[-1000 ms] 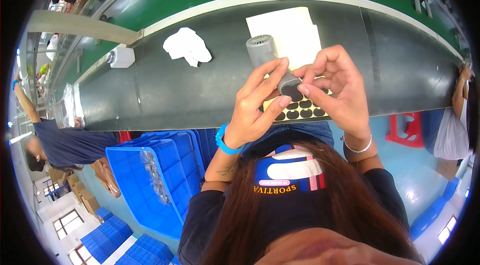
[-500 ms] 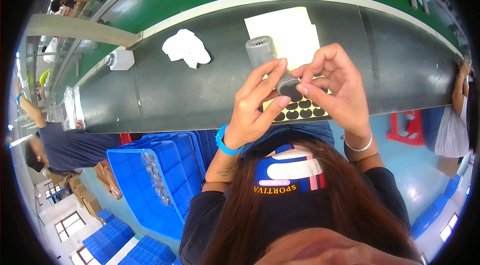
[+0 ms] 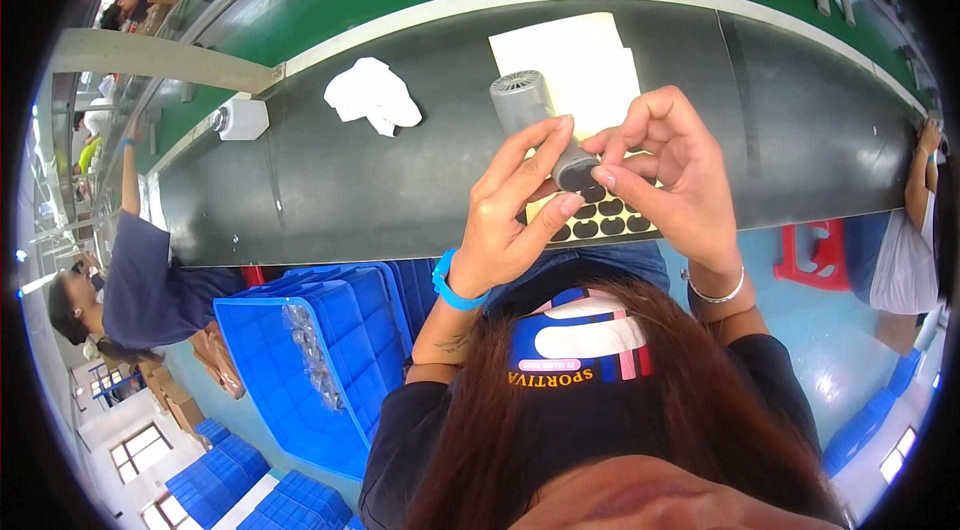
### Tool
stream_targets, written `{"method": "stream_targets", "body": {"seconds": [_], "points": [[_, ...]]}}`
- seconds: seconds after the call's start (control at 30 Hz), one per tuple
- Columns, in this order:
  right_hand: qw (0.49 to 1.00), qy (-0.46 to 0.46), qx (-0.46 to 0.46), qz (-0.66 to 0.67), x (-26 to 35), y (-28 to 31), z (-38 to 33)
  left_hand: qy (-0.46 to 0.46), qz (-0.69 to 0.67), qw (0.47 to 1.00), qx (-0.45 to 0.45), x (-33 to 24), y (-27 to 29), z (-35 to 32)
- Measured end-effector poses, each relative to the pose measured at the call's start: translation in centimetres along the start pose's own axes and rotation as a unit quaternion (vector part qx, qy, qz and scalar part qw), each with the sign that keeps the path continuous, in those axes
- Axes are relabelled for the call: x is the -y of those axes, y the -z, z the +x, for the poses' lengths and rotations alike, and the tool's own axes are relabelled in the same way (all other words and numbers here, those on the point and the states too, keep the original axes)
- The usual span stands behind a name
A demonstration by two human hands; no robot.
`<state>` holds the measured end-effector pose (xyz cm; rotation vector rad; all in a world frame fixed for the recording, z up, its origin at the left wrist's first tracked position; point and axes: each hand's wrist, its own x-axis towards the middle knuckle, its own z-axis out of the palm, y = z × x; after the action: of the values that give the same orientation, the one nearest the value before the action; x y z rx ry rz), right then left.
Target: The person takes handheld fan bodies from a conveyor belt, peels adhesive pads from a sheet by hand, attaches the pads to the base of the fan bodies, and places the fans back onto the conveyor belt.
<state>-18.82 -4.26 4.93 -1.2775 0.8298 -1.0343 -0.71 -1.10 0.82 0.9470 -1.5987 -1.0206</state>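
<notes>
The left hand (image 3: pixel 520 195) is gripping the handle of a grey device (image 3: pixel 520 108), its fingers closing along one side and its thumb bracing near the lower end. The right hand (image 3: pixel 675 170) is bringing its thumb and bent forefinger to the rim of the handle's black end (image 3: pixel 578 178); the two tips are staying slightly apart, and whether they are pinching anything thin there cannot be told. The device is lying tilted between the hands, above the near side of the table (image 3: pixel 400 190), its round vented head pointing away from the wearer and its black end facing back. Just beneath the hands, a yellow sheet of black stickers (image 3: pixel 598 218) is showing in part, the rest being hidden by fingers. Beyond it, pale yellow paper (image 3: pixel 590 50) is lying flat, reaching past the device's head. Farther left, a crumpled white cloth (image 3: pixel 372 95) is resting on the dark surface, and a white bottle (image 3: pixel 245 118) is lying near the left end. A blue wristband (image 3: pixel 455 282) is circling the left wrist. Below the table edge, a blue crate (image 3: pixel 250 350) is standing to the left and a red stool (image 3: pixel 810 255) to the right. A co-worker in dark clothing (image 3: pixel 150 280) is reaching toward the table at far left.
</notes>
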Motion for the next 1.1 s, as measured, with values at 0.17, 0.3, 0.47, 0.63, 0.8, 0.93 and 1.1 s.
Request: {"method": "stream_targets", "body": {"seconds": [0.17,0.3,0.47,0.63,0.8,0.93,1.1], "points": [[1.0,-0.004,0.002,-0.01,0.16,-0.05,0.03,0.001,-0.004,1.0,-0.001,0.07,0.0,-0.05],[1.0,0.0,0.002,-0.008,0.09,-0.05,0.05,0.002,-0.014,1.0,-0.005,0.0,-0.07,-0.07],[1.0,-0.001,-0.003,-0.005,0.03,-0.12,0.1,0.009,-0.008,1.0,-0.006,-0.08,-0.05,-0.02],[1.0,-0.003,-0.006,-0.011,0.13,-0.2,0.14,0.01,-0.011,1.0,-0.009,-0.05,-0.14,0.03],[1.0,0.0,-0.012,-0.016,0.09,-0.31,0.15,0.014,-0.012,1.0,-0.012,-0.11,-0.14,0.05],[1.0,0.0,-0.016,-0.026,0.17,-0.42,0.07,0.016,0.0,1.0,-0.019,-0.24,-0.27,-0.01],[0.999,-0.004,-0.022,-0.03,0.11,-0.36,0.15,0.012,0.006,0.999,-0.033,-0.2,-0.62,0.14]]}}
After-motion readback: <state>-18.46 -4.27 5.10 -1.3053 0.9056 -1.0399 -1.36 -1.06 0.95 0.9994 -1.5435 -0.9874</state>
